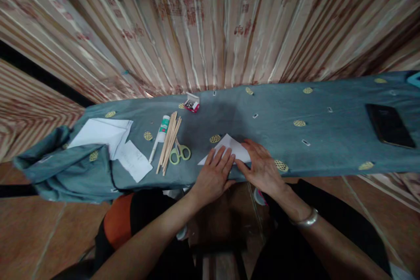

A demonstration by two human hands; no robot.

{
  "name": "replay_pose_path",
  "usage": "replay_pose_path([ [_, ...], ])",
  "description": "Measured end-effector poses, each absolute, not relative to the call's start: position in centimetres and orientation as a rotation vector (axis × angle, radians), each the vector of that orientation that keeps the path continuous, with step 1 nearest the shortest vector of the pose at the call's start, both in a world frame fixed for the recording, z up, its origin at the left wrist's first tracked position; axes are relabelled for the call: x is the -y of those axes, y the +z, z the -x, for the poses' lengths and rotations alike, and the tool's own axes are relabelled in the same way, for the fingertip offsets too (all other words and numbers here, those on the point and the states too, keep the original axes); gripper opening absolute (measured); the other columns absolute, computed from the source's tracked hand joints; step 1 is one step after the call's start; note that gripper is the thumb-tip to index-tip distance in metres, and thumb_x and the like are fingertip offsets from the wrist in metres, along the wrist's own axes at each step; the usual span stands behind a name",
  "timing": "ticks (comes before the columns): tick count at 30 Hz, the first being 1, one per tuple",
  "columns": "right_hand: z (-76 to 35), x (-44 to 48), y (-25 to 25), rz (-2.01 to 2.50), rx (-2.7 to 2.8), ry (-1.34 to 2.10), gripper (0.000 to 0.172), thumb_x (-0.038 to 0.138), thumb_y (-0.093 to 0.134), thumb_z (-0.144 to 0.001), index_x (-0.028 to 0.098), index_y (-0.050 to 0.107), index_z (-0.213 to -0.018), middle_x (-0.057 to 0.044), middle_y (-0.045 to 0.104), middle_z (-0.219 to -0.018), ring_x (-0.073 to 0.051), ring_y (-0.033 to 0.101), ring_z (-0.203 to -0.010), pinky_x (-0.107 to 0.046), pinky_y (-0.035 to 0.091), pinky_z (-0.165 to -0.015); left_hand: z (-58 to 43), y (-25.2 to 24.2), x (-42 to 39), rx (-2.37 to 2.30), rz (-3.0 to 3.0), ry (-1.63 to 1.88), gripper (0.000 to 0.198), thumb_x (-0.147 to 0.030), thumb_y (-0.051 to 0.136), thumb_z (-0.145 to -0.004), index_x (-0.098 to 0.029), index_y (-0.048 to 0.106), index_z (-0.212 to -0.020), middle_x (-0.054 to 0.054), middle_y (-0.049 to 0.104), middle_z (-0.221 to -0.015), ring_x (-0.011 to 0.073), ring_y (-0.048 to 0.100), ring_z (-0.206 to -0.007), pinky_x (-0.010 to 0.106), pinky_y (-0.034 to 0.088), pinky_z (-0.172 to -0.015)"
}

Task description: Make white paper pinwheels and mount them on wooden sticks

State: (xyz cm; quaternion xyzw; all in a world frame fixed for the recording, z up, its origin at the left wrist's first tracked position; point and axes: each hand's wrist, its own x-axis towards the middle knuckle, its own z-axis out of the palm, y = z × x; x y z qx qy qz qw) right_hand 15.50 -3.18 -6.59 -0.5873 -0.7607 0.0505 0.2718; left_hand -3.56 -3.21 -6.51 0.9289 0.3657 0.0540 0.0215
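Observation:
A folded white paper [232, 148] lies on the blue cloth-covered table [328, 135] near its front edge. My left hand [214, 174] rests flat on the paper's left part, fingers stretched out and spread. My right hand [260, 165] presses on the paper's right part with fingers extended, thumb pointing toward the left hand. A silver bangle [306, 219] sits on my right wrist. Neither hand grips anything.
Left of the paper lie green-handled scissors [180, 153], a bundle of wooden sticks [169, 142], a glue tube [160, 133], and white paper sheets [105, 135]. A small red box [192, 103] sits at the back. A black phone [390, 126] lies far right. A striped curtain hangs behind.

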Motion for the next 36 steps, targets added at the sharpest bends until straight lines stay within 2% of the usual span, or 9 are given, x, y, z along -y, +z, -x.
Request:
replay_pose_path([
  [11,-15.9,3.6,-8.1,1.629,2.063,0.099,0.052,0.045,0.044,-0.093,0.009,0.053,-0.129,-0.023,0.051,-0.138,-0.036,0.050,-0.126,-0.052,0.043,-0.100,3.4,-6.1,3.5,-1.164,-2.869,0.118,0.076,-0.050,0.056,-0.089,-0.008,0.030,-0.147,0.017,0.033,-0.155,0.0335,0.024,-0.145,0.051,0.013,-0.118],
  [23,-21.8,4.5,-8.6,1.770,1.925,0.005,0.045,0.036,0.043,-0.093,0.011,0.056,-0.128,-0.023,0.051,-0.137,-0.036,0.049,-0.127,-0.053,0.046,-0.098,3.5,-6.5,3.4,-1.165,-2.892,0.111,0.073,-0.050,0.053,-0.091,-0.008,0.030,-0.147,0.017,0.032,-0.156,0.0328,0.023,-0.146,0.049,0.014,-0.118],
  [30,-19.8,4.4,-6.8,1.593,2.013,-0.088,0.039,0.021,0.036,-0.096,0.016,0.055,-0.130,-0.018,0.053,-0.138,-0.031,0.050,-0.126,-0.052,0.044,-0.101,3.5,-6.7,3.3,-1.162,-2.904,0.138,0.075,-0.047,0.056,-0.089,-0.009,0.030,-0.147,0.018,0.032,-0.156,0.0325,0.023,-0.146,0.049,0.015,-0.118],
  [36,-16.5,4.7,-6.9,1.369,2.358,-0.045,0.038,0.006,0.039,-0.090,0.011,0.066,-0.116,-0.016,0.065,-0.121,-0.027,0.056,-0.111,-0.041,0.049,-0.098,3.5,-6.9,3.3,-1.173,-2.904,0.125,0.074,-0.044,0.058,-0.089,-0.010,0.029,-0.148,0.018,0.031,-0.156,0.0315,0.022,-0.147,0.049,0.016,-0.118],
])
